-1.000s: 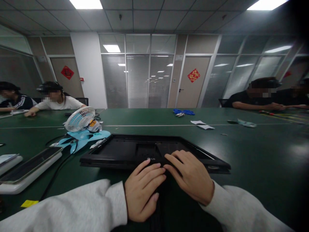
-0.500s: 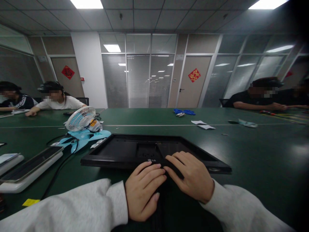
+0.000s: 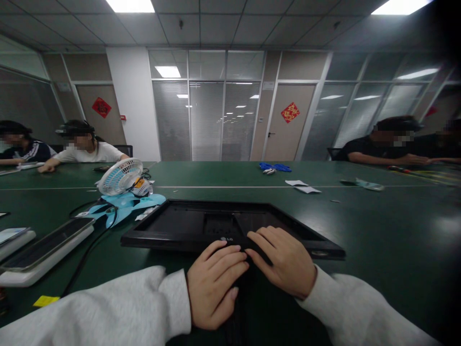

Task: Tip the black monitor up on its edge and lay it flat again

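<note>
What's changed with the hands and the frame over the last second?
Hardly anything: the right hand shifted slightly left at the wrist. Both it and the left hand stay resting on the near edge of the black monitor frame; nothing taken or released.
</note>
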